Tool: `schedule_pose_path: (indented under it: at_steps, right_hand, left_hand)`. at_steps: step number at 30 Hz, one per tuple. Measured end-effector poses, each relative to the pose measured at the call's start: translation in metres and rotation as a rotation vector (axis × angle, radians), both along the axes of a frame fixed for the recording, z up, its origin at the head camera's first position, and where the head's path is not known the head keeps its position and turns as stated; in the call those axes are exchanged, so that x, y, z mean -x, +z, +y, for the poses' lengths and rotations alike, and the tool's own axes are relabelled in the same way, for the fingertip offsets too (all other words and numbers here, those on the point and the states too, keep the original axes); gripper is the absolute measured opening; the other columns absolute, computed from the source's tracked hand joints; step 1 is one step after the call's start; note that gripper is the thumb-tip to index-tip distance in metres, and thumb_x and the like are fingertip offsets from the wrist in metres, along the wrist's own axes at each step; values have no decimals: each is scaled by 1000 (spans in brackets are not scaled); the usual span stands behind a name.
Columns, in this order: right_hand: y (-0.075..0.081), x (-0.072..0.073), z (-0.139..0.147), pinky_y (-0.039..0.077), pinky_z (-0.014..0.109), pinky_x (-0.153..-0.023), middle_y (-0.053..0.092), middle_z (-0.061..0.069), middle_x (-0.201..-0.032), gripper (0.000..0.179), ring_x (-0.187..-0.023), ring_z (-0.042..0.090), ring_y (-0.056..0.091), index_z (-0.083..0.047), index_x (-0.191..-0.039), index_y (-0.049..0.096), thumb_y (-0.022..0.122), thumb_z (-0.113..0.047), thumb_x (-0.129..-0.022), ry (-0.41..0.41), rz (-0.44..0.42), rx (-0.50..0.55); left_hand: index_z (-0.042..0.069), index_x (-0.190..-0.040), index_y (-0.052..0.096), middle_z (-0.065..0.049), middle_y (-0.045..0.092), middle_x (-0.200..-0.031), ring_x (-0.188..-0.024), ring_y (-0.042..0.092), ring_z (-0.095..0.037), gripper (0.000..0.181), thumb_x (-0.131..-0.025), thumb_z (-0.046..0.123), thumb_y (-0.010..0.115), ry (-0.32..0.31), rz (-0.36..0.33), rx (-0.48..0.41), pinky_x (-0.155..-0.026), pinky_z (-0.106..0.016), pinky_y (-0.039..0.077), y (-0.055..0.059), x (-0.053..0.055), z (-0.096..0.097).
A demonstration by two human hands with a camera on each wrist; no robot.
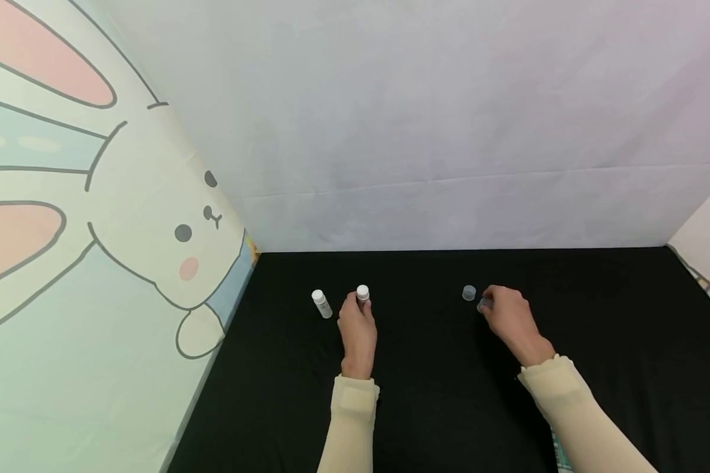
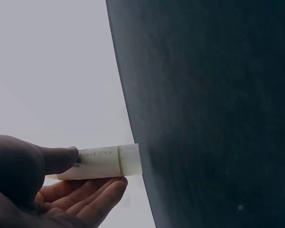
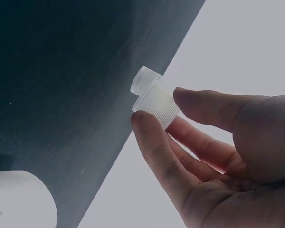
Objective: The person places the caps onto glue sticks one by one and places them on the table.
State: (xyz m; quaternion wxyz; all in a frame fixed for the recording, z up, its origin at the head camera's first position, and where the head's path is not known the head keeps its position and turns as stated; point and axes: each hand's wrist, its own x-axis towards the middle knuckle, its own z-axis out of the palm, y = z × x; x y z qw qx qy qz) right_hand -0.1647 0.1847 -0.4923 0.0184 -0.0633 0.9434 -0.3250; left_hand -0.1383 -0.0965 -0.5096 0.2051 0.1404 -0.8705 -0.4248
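Note:
A white glue stick [image 2: 99, 161] lies between the thumb and fingers of my left hand [image 1: 358, 335]; its label and clear end show in the left wrist view. In the head view its white top [image 1: 363, 292] sticks up past the fingertips. Just left of it a second glue stick [image 1: 322, 304] with a white top stands on the black table. My right hand [image 1: 511, 322] pinches a small translucent ribbed cap [image 3: 159, 104] between thumb and fingertips. Close beside that, another translucent cap [image 1: 469, 293] rests on the table.
The black table [image 1: 420, 407] ends at a pale cloth wall [image 1: 449, 131], with a rabbit-print cloth [image 1: 148, 217] along the left. A greenish printed thing [image 1: 560, 453] peeks from under the right sleeve. A large white rounded object [image 3: 23, 199] is cut off at the right wrist view's corner.

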Motion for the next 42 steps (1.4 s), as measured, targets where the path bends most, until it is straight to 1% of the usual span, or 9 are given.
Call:
schedule_pose_path:
  at_steps: [3, 7, 14, 23, 27, 32, 36, 42]
  right_hand:
    - [3, -4, 0, 58, 54, -75, 67, 36, -115, 28, -92, 43, 69, 16, -122, 65, 67, 0, -99, -15, 20, 4]
    - [7, -9, -2, 58, 55, -74, 68, 34, -113, 27, -90, 42, 69, 15, -121, 65, 67, 0, -100, -29, 45, 3]
    - [17, -18, -4, 57, 50, -69, 69, 32, -111, 28, -85, 37, 69, 15, -123, 65, 67, -1, -100, -34, 56, 26]
    - [25, -31, -8, 53, 42, -63, 71, 29, -106, 27, -80, 31, 68, 13, -122, 67, 69, -1, -100, -35, 95, 63]
    - [28, -36, -9, 52, 40, -62, 71, 28, -105, 25, -81, 31, 69, 12, -121, 67, 69, -1, -99, -38, 107, 72]
    - [31, -40, -10, 55, 43, -64, 72, 28, -106, 25, -85, 35, 70, 12, -120, 68, 70, 0, -99, -39, 117, 82]
    - [34, -42, -11, 58, 49, -69, 72, 27, -107, 26, -91, 38, 71, 11, -122, 68, 70, -1, -99, -40, 117, 90]
    - [39, -45, -13, 60, 53, -75, 72, 28, -109, 28, -94, 40, 72, 11, -124, 67, 71, 0, -98, -32, 119, 109]
  left_hand:
    - [-2, -120, 67, -18, 71, -112, -98, 72, -33, 17, -105, 5, 66, -18, 4, 3, -83, -49, 60, 2, -3, 4]
    - [-1, -121, 68, -16, 70, -112, -99, 72, -33, 18, -104, 5, 66, -41, 2, 5, -84, -48, 60, 5, -7, 11]
    - [0, -124, 68, -15, 70, -112, -103, 71, -33, 21, -104, 5, 67, -79, 16, 20, -88, -50, 59, 10, -16, 23]
    - [1, -127, 68, -14, 69, -114, -105, 71, -31, 24, -104, 9, 67, -145, -8, 72, -92, -50, 58, 14, -29, 42]
    - [2, -128, 68, -13, 68, -114, -104, 71, -29, 25, -104, 9, 68, -170, -14, 72, -91, -48, 59, 15, -35, 49]
    - [4, -128, 67, -11, 68, -113, -101, 72, -28, 24, -104, 9, 68, -209, -25, 74, -87, -44, 61, 14, -39, 56]
    - [4, -130, 67, -11, 68, -114, -103, 72, -27, 25, -105, 11, 66, -240, -39, 77, -90, -43, 61, 15, -43, 61]
    - [2, -128, 67, -12, 69, -115, -106, 72, -29, 25, -104, 9, 68, -262, -29, 103, -92, -45, 60, 15, -50, 70]
